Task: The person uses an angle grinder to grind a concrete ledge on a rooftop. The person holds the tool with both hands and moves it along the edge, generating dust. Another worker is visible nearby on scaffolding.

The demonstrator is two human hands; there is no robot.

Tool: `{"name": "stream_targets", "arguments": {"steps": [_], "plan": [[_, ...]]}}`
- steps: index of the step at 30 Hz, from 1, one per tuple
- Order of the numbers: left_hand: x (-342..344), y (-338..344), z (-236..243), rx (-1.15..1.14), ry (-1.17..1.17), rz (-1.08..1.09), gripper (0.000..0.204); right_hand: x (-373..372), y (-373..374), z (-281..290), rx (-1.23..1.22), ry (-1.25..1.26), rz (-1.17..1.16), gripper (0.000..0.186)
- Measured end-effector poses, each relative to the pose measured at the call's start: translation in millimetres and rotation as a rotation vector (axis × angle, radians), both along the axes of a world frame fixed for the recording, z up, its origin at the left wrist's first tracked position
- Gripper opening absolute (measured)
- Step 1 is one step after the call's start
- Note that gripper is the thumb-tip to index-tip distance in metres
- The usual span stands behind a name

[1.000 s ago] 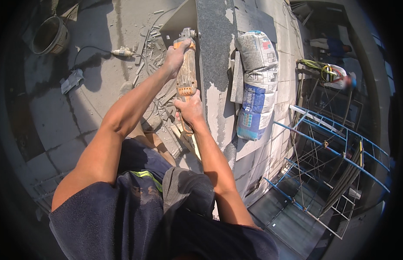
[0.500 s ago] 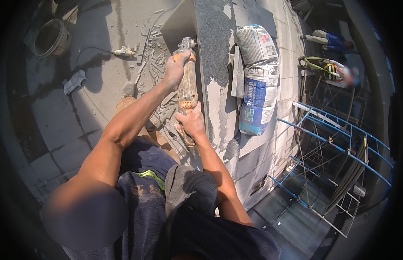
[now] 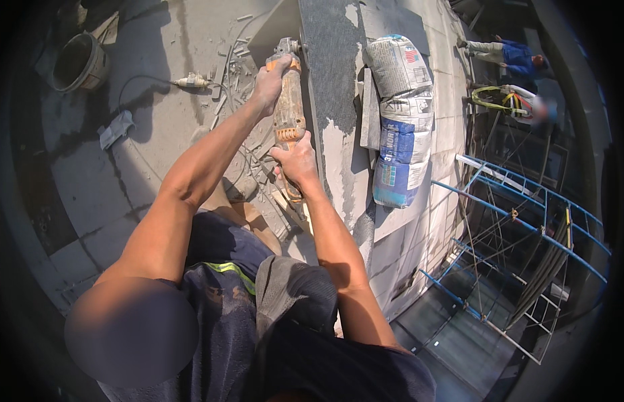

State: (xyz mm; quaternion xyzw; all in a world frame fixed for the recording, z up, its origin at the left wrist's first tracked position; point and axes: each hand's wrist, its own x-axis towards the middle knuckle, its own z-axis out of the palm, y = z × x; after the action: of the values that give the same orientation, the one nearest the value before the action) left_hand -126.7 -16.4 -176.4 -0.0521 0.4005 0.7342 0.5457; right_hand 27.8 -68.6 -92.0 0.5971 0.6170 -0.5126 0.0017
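Observation:
A dusty angle grinder (image 3: 289, 114) with an orange and grey body is held between both my hands. My left hand (image 3: 269, 84) is wrapped round its front end, just behind the metal gear head. My right hand (image 3: 298, 161) grips the rear handle, where the cord hangs down. The grinder's head is up against the near edge of a dark grey stone slab (image 3: 331, 70); its disc cannot be made out. White patches of dried mortar (image 3: 337, 157) mark the surface below the dark part.
A blue and white mortar bag (image 3: 402, 127) lies on the ledge right of the slab. Stone offcuts and a cord plug connector (image 3: 191, 80) litter the floor by a bucket (image 3: 81, 63). Beyond the ledge are blue scaffolding (image 3: 500, 184) and two people (image 3: 516, 57) lower down.
Both my hands have moved the grinder slightly farther away along the slab's edge. My grip is the same. On the right, the person in blue has shifted a little.

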Motion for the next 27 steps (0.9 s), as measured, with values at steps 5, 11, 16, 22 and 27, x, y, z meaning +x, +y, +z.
{"name": "stream_targets", "arguments": {"steps": [5,11,16,22,27], "plan": [[14.9,-10.2,3.5,0.012,0.059,0.023,0.042,12.4,-12.0,12.6,-0.039,0.052,-0.016,0.058],[32.4,-29.0,10.3,0.061,0.100,0.018,0.041,33.0,-28.4,10.4,-0.047,0.050,-0.042,0.063],[44.1,-34.9,-0.2,0.052,0.072,0.020,0.043,41.9,-37.1,16.4,-0.035,0.034,-0.006,0.057],[45.8,-35.5,-6.5,0.031,0.073,-0.009,0.050,43.8,-38.5,13.4,-0.023,0.046,-0.015,0.059],[33.6,-23.6,-7.5,0.050,0.102,0.018,0.048,34.8,-27.7,4.0,-0.011,0.095,-0.020,0.060]]}}
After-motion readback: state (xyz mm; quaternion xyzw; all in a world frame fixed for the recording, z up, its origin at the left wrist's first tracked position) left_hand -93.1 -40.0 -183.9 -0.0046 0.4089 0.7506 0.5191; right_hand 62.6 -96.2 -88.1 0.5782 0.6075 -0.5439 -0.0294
